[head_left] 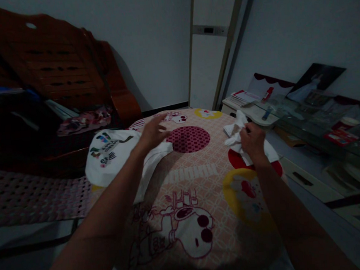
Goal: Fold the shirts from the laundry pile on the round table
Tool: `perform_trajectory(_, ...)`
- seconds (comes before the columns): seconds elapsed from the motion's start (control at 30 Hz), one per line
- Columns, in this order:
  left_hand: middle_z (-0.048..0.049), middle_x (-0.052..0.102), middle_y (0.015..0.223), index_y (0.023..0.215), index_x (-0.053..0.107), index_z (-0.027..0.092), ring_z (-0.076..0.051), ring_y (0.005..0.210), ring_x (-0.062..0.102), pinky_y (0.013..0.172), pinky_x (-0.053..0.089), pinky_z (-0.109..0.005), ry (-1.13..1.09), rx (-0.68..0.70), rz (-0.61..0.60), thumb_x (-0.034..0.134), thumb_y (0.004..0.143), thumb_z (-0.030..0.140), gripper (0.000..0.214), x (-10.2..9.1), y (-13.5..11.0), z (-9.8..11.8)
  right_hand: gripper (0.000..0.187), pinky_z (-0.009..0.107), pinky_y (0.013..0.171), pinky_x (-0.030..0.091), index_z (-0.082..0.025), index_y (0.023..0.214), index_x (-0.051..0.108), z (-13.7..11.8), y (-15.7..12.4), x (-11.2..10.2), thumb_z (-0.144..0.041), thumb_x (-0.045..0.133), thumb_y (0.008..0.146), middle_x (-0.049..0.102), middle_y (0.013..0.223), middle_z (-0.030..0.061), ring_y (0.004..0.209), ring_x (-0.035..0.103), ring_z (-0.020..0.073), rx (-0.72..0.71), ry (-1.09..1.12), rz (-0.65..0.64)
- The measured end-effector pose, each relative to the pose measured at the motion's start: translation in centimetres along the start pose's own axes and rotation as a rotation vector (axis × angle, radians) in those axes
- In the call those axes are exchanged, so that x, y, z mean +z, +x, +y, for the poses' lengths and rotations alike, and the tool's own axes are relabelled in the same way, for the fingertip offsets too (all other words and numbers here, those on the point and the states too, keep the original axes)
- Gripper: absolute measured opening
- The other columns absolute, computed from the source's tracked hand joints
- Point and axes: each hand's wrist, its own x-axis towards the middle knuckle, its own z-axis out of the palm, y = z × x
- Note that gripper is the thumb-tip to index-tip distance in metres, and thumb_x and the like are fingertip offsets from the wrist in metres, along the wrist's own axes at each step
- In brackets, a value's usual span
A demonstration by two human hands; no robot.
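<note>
On the patterned counter (199, 181), a crumpled white cloth (235, 138) sits at the right, its upper part gripped in the curled right hand (254, 139). The left hand (151, 134) is empty, fingers parted, over a printed white garment (119, 156) at the left. The step in hand looks like handling the white cloth; the next move seems to call for a firm right grip on it.

White cloth (236, 137) in right hand (253, 139), left hand (152, 134) over patterned tablecloth (218, 198).
</note>
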Motion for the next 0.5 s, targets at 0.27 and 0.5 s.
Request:
perform_trajectory(0.27,-0.012,0.072,0.116,0.106,0.069,0.015,-0.025,0.11,0.066,0.098,0.05,-0.038,-0.095,0.323,-0.179,0.051,0.088,0.019,0.026,8.3,-3.0,7.5,0.016,0.023,0.055,0.037,-0.019,0.077,0.061,-9.1,-4.7,1.7,-0.032,0.053,0.084,0.053,0.063,-0.0041,0.059,0.047,0.0118,-0.093,0.741,-0.457)
perform_trajectory(0.5,-0.0036,0.071,0.085,0.09,0.068,0.013,-0.017,0.08,0.064,0.077,0.051,-0.029,-0.206,-0.112,0.4,0.047,0.085,0.009,0.022,-0.2,2.1,2.6,0.034,0.024,0.052,0.048,-0.017,0.077,0.064,-5.4,-4.8,2.5,-0.051,0.06,0.081,0.067,0.068,0.0027,0.054,0.059,0.0124,0.191,0.844,-0.522)
